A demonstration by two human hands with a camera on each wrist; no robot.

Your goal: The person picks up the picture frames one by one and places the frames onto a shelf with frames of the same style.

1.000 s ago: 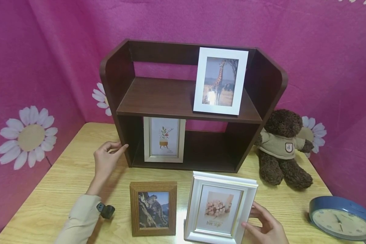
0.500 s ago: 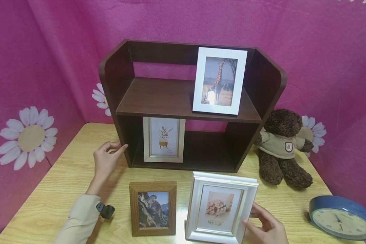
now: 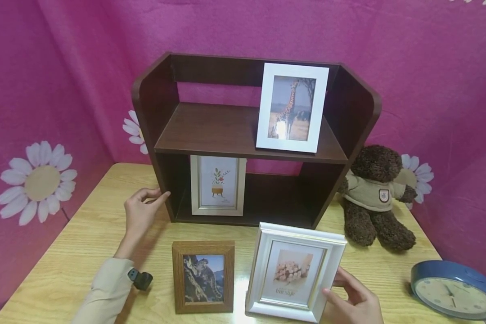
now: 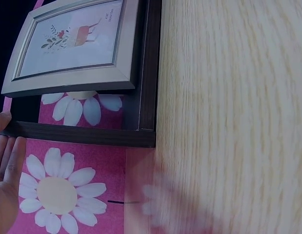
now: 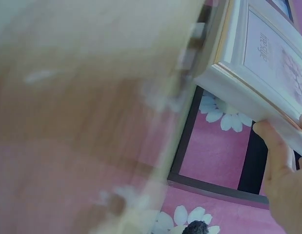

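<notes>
My left hand (image 3: pixel 141 213) pinches the lower left side panel of a dark brown two-tier shelf (image 3: pixel 210 128), thumb on one side of the edge and fingers on the other in the left wrist view. At the front, my right hand (image 3: pixel 354 299) grips the right edge of a white photo frame (image 3: pixel 332 256) with a flower picture, which stands tilted back a little. To its left is a brown wooden photo frame (image 3: pixel 204 307) with a leopard picture. A white giraffe frame (image 3: pixel 287 145) stands on the upper tier, and a cream plant-picture frame (image 3: pixel 217 211) on the lower tier.
Right of the shelf sits a brown teddy bear (image 3: pixel 378 198) in a beige shirt. A blue clock (image 3: pixel 453 288) stands near the table's right side. A pink curtain (image 3: pixel 85 67) with daisies hangs behind the wooden table (image 3: pixel 65 270).
The white flower-picture frame in my right hand has shifted slightly up and to the right. My left hand stays in place on the shelf.
</notes>
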